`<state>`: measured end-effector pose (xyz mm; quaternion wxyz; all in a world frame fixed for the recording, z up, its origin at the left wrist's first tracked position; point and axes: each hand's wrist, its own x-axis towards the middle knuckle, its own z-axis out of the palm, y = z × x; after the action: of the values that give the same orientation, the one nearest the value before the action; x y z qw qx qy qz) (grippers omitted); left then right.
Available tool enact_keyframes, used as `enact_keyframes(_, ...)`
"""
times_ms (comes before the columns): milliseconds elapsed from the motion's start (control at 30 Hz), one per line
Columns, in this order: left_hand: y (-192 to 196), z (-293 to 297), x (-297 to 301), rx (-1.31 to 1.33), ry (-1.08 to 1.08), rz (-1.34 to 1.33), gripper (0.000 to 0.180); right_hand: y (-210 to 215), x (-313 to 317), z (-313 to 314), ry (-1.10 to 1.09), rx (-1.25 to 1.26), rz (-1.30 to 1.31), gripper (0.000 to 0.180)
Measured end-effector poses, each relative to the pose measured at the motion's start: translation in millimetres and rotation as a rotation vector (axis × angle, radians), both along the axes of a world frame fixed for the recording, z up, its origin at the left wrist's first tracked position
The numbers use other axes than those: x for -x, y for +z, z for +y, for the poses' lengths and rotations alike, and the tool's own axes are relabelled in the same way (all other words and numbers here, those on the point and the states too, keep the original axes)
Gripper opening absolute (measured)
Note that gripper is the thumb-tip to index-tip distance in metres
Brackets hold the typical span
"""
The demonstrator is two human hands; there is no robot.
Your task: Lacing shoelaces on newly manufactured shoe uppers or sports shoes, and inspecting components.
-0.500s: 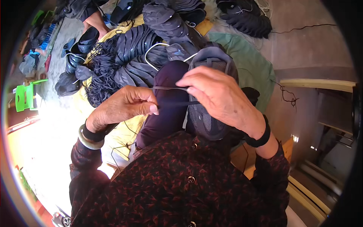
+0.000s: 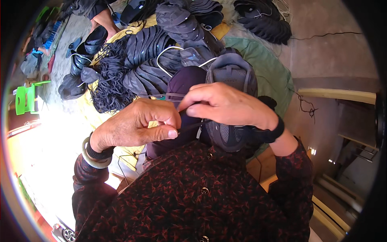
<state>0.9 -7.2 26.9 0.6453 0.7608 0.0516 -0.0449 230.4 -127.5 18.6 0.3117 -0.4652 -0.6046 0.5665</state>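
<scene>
Concrete floor (image 2: 322, 52) strewn with dark shoe uppers (image 2: 149, 48). Left hand (image 2: 135, 125) pinches lace (image 2: 189, 127); right hand (image 2: 225, 105) closed on grey shoe (image 2: 231, 74).

A dark shirt (image 2: 193, 201) with a small red leaf print and round buttons; a pale bangle (image 2: 93, 159) on the left wrist, a black band (image 2: 271, 131) on the right.
</scene>
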Motion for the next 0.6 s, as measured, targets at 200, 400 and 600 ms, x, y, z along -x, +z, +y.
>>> enact_keyframes(200, -37.1, -4.8, 33.0, -0.205, 0.183, 0.11, 0.02, 36.2, -55.4, -25.9, -0.156, -0.068, -0.485, 0.02)
enact_keyframes(400, -57.7, -4.4, 69.4, -0.336, 0.316, 0.36, 0.013, 57.2, -84.2, -52.2, -0.309, 0.053, -0.586, 0.018)
enact_keyframes(600, -68.7, 0.9, 87.8, -0.596, 0.236, 0.577, 0.018, 49.7, -80.5, -62.9, -0.294, -0.004, -0.608, 0.014)
